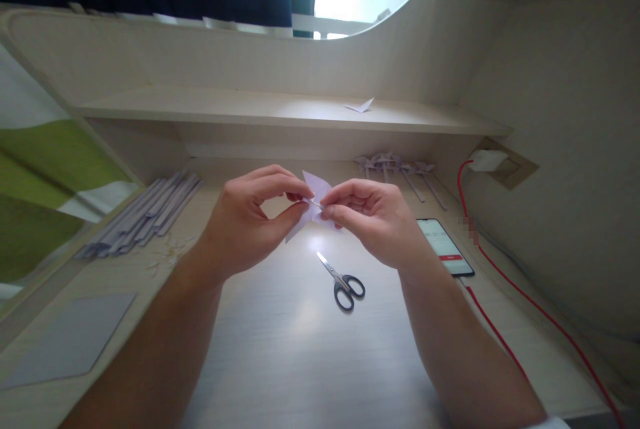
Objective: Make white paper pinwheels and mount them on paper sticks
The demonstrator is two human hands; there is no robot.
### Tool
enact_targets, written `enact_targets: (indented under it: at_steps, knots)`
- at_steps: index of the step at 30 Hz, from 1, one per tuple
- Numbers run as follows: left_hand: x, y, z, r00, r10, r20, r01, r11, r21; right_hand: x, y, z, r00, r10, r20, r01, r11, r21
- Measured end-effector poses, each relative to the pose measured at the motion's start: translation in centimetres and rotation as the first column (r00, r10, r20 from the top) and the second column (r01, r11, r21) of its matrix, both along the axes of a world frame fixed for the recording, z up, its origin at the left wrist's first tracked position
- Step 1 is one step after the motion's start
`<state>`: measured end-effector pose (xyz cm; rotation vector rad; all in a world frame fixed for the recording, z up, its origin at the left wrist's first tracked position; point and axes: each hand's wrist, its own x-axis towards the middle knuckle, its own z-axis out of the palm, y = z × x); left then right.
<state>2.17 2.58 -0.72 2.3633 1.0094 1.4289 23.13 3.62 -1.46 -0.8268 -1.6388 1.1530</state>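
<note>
Okay, both my hands are up over the middle of the desk [300, 349], pinching one small folded piece of pale lilac paper [314, 199] between them; left hand [250, 219] has thumb and forefinger closed on the paper's left side, right hand [373, 219] has its fingertips clamped on the right side, and the two grips nearly touch at the paper's centre. Paper is held in the air above the desk, its points sticking up and down out of the fingers. Just below it on the desk lie black-handled scissors [343, 279], blades closed, apart from both hands. Right of my right wrist a phone [445, 247] lies flat with its screen lit, a red cable [525, 302] running past it to a white charger [487, 160] in the wall socket. Far left, a row of grey paper strips [143, 216]; near left, a flat grey sheet [70, 342]. At the back, several finished paper pinwheels on sticks [397, 168] lie under the shelf [250, 109], and one folded scrap [361, 106] sits on it. No containers in view
</note>
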Motion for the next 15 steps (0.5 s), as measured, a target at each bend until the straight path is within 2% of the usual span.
enact_targets:
  at_steps: [15]
  knots:
    - [0.03, -0.02, 0.05, 0.999, -0.024, -0.023, 0.024, 1.000, -0.001, 0.01, 0.02, -0.04, 0.998, -0.003, 0.063, 0.003, 1.000, -0.002]
